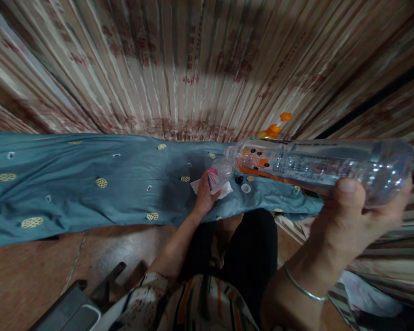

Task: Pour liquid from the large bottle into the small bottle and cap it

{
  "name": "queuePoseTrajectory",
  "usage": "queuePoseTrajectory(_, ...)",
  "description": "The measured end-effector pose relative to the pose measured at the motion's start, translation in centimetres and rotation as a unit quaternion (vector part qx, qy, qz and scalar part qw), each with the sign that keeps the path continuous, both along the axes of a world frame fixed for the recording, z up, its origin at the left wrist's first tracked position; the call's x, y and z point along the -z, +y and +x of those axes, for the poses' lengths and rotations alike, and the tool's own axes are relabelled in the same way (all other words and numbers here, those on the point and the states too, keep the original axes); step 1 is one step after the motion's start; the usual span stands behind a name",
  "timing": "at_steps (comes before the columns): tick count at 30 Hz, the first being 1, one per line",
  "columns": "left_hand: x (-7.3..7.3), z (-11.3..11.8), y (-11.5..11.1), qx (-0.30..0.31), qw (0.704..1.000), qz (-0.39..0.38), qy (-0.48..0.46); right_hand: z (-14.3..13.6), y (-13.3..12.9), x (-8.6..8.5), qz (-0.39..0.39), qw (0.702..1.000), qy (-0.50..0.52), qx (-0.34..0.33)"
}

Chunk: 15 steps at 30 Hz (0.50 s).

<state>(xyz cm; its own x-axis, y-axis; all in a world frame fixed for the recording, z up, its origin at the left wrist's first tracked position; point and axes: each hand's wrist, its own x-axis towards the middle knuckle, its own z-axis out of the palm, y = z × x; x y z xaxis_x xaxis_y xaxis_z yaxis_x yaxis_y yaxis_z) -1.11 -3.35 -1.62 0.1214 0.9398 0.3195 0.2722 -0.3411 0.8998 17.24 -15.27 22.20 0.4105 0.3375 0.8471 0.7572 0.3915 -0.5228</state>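
Observation:
My right hand point(355, 220) is closed around the base end of a large clear plastic bottle point(310, 163), which has an orange and white label and is tilted so its neck points left. My left hand point(205, 195) grips a small clear bottle point(222, 172) with a pink and white label. The two bottle mouths meet or nearly meet; whether they touch I cannot tell. Beneath the left hand lies a white paper tissue point(224, 191). Beside it on the cloth are a black cap point(239, 180) and a white cap point(246, 188).
A blue-grey cloth point(124, 197) with pineapple prints covers the narrow table. Behind the large bottle stands a bottle with an orange pump top point(274, 130). Pleated curtains point(179, 69) hang along the far side. A grey chair-like object point(69, 308) is at lower left.

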Motion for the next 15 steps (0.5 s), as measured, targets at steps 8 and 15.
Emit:
queuePoseTrajectory(8, -0.27, 0.04, -0.08, -0.007, 1.000, 0.006, 0.008, 0.04, 0.05, -0.09, 0.000, 1.000, -0.011, 0.006)
queuePoseTrajectory(15, -0.26, 0.03, -0.14, -0.010, 1.000, 0.006, 0.008, 0.07, -0.08, -0.16, -0.020, 0.999, -0.026, 0.026)
